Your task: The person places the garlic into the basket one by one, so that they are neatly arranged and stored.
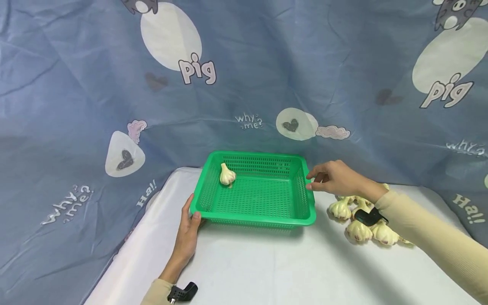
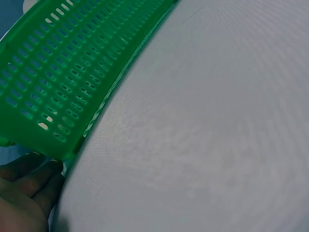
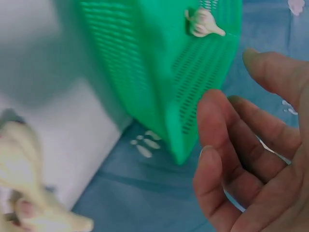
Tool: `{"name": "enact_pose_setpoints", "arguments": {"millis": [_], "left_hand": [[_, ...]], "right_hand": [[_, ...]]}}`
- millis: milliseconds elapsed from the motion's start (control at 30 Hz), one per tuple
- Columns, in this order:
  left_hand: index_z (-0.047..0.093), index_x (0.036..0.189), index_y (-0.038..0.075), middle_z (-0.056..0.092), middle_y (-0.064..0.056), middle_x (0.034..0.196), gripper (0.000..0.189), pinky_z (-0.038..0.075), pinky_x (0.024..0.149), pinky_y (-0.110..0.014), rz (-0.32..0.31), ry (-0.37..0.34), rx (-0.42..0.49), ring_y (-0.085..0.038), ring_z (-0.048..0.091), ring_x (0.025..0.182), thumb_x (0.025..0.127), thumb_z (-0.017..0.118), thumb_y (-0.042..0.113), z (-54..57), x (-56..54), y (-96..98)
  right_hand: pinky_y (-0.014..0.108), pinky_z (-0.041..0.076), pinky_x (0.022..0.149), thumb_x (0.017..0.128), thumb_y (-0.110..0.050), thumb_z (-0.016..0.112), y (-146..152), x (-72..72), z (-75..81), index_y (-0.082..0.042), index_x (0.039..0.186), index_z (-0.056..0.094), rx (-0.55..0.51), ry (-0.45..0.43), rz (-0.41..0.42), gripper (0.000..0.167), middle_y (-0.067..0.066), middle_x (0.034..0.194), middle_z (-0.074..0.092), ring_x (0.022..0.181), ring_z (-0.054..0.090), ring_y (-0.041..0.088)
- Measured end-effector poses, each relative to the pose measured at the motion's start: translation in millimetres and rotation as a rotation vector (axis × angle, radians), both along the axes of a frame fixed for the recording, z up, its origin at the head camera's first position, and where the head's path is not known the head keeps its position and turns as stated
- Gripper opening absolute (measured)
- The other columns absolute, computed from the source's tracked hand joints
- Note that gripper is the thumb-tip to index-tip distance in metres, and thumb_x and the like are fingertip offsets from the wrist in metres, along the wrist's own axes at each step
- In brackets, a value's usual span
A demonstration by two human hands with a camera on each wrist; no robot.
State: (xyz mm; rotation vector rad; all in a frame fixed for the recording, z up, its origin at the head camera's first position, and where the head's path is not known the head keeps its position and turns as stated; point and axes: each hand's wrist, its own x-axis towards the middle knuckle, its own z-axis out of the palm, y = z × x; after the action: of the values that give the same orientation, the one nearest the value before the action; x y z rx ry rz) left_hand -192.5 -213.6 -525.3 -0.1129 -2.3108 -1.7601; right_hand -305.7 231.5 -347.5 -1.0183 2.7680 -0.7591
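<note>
A: How does the left hand (image 1: 187, 237) have hold of things?
B: It grips one corner of the green basket (image 1: 253, 219). The thumb lies on the rim and the fingers go round the outside, so the gap between them is only as wide as that corner. From the left wrist, fingertips show against the basket's outer end.

A: And the right hand (image 1: 335, 178)?
B: Nothing is in it. Its fingers are bent, with the thumb held apart from them, a moderate gap. The fingertips are at the basket's opposite side from the left-hand grip; whether they touch the rim, I can't tell.

A: Count things for me.
B: One basket, between the two hands. One garlic bulb (image 1: 227, 176) inside it, ahead of the left hand and slightly to its right, near the wall on that hand's side, its stem pointing up and away from the person.

A: Any more garlic?
B: At least four loose bulbs (image 1: 359, 231), gathered to the right of the right hand and nearer the person, partly under that wrist. The forearm hides some of them, so the full number I can't tell.

A: The rest?
B: Two beige sleeves (image 1: 431, 237), one behind each hand, and two black devices (image 1: 187, 292), one at each wrist. One white table (image 1: 248, 267) lies below both hands; a blue printed cloth (image 1: 248, 84) rises beyond them.
</note>
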Motion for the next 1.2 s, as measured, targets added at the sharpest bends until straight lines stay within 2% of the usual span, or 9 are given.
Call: {"name": "enact_pose_setpoints", "arguments": {"millis": [233,300,433,467,533,567,733,867,1200], "left_hand": [[0.015,0.171,0.035,0.015,-0.008,0.178,0.059,0.011,0.128,-0.07,0.016,-0.031,0.008,-0.037,0.012,0.165,0.117,0.038,0.028,-5.0,4.5,3.4],[0.015,0.171,0.034,0.015,-0.008,0.178,0.059,0.012,0.128,-0.07,0.023,-0.05,0.008,-0.037,0.012,0.165,0.117,0.038,0.029,-6.8,7.5,3.9],[0.013,0.172,0.028,0.015,-0.007,0.178,0.06,0.013,0.129,-0.068,0.024,-0.067,0.013,-0.035,0.013,0.165,0.117,0.037,0.028,-8.9,10.8,3.4],[0.012,0.172,0.027,0.015,-0.006,0.178,0.06,0.013,0.129,-0.067,0.021,-0.067,0.013,-0.035,0.013,0.165,0.117,0.036,0.028,-8.9,10.6,2.9],[0.011,0.172,0.027,0.014,-0.006,0.178,0.06,0.013,0.129,-0.066,0.014,-0.067,0.014,-0.034,0.013,0.165,0.117,0.036,0.028,-7.9,10.0,1.8],[0.011,0.172,0.028,0.014,-0.005,0.178,0.06,0.013,0.13,-0.065,0.012,-0.065,0.016,-0.033,0.013,0.165,0.117,0.035,0.027,-7.2,9.4,1.0],[0.012,0.171,0.035,0.014,-0.004,0.178,0.059,0.013,0.13,-0.063,0.022,-0.064,0.031,-0.031,0.013,0.165,0.117,0.035,0.028,-2.3,7.0,-2.0],[0.011,0.172,0.032,0.013,-0.004,0.178,0.06,0.013,0.13,-0.063,0.014,-0.073,0.037,-0.031,0.012,0.166,0.118,0.035,0.027,-1.0,5.7,-1.6],[0.011,0.172,0.033,0.015,-0.002,0.178,0.059,0.013,0.131,-0.06,0.009,-0.072,0.025,-0.029,0.015,0.166,0.117,0.034,0.029,0.3,-2.0,3.1]], "right_hand": [[0.027,0.059,0.066,0.094,-0.031,0.083,29.9,36.2,-21.1,-0.008,0.107,0.08,0.055,0.035,-0.062,0.026,-0.011,0.084,0.078,0.069,0.069,-0.001],[0.04,0.062,0.082,0.093,-0.031,0.084,38.8,47.2,-26.8,-0.011,0.105,0.081,0.086,0.039,-0.086,0.024,-0.015,0.082,0.077,0.068,0.067,-0.004],[0.044,0.061,0.081,0.089,-0.03,0.087,58.7,64.8,-37.4,-0.015,0.1,0.08,0.153,0.072,-0.149,0.02,-0.018,0.08,0.075,0.07,0.067,-0.003],[0.044,0.06,0.08,0.089,-0.03,0.087,64.3,68.4,-40.0,-0.015,0.099,0.08,0.171,0.087,-0.164,0.02,-0.017,0.08,0.075,0.071,0.067,-0.001],[0.033,0.057,0.06,0.087,-0.028,0.087,74.5,74.8,-45.4,-0.015,0.096,0.079,0.208,0.117,-0.208,0.018,-0.015,0.08,0.075,0.071,0.068,0.002],[0.033,0.056,0.058,0.087,-0.027,0.088,79.0,77.7,-48.4,-0.015,0.093,0.078,0.223,0.134,-0.232,0.017,-0.013,0.079,0.075,0.069,0.068,0.003],[0.035,0.047,0.044,0.083,-0.025,0.089,93.9,89.1,-61.9,-0.019,0.08,0.074,0.312,0.246,-0.345,0.016,-0.01,0.072,0.073,0.058,0.061,0.007],[0.035,0.042,0.042,0.079,-0.027,0.091,101.7,97.6,-71.2,-0.024,0.074,0.072,0.318,0.298,-0.399,0.02,-0.011,0.067,0.068,0.054,0.053,0.006],[0.034,0.049,0.048,0.084,-0.034,0.089,113.0,105.1,-94.6,-0.02,0.083,0.077,0.282,0.196,-0.423,0.018,-0.006,0.079,0.077,0.059,0.06,0.006]]}}
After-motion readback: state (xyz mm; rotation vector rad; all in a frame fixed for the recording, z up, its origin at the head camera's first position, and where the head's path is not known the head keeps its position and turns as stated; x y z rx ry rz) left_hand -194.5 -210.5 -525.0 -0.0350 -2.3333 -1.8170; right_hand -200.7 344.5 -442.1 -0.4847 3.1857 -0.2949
